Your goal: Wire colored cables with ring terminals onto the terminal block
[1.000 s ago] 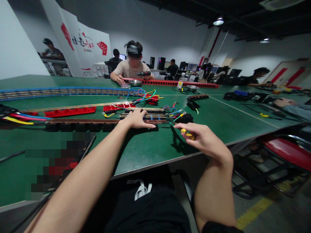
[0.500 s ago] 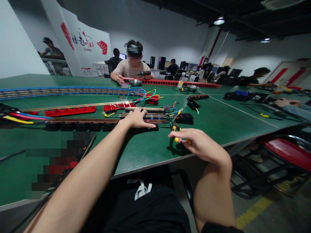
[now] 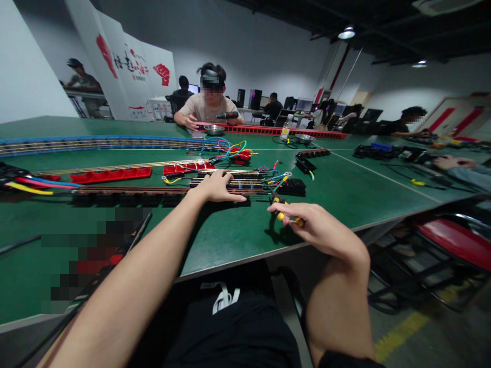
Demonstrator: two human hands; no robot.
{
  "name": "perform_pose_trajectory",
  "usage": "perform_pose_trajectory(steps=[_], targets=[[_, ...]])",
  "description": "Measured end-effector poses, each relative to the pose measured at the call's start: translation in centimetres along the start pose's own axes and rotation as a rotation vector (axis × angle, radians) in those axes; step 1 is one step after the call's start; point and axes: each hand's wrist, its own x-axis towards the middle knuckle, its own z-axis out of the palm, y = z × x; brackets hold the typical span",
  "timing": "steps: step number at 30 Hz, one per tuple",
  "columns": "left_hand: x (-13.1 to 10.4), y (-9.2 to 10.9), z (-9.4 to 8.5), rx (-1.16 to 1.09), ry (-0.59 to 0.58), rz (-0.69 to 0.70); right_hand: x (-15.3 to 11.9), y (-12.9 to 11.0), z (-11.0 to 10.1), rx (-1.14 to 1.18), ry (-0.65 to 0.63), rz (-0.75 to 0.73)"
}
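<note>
1. Yellow-handled pliers [image 3: 276, 201] sit in the right hand [image 3: 312, 222], fingers curled about the grips, the tool's head at ten o'clock from the palm; whether its jaws pinch anything, I can't tell.
2. Step in hand, I'd say: plier work by the end of the brown-barred strip [image 3: 134, 191] — coloured wires [image 3: 285, 177] lie near, at one o'clock from the tool.
3. Left hand [image 3: 215, 188], at nine o'clock from the pliers, rests across the strip — thumb spread from the fingers, apparently steadying.
4. Next move, to my eye, calls for firm bracing and careful aim.
</note>
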Motion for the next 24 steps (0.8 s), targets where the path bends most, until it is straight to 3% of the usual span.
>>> perform_pose_trajectory(steps=[15,24], targets=[[0.0,0.0,-0.06,0.009,-0.001,-0.003,-0.27,-0.04,-0.27,0.046,0.082,0.045],[-0.07,0.04,-0.08,0.016,0.002,0.007,-0.28,0.82,-0.65,0.374,0.195,0.206]])
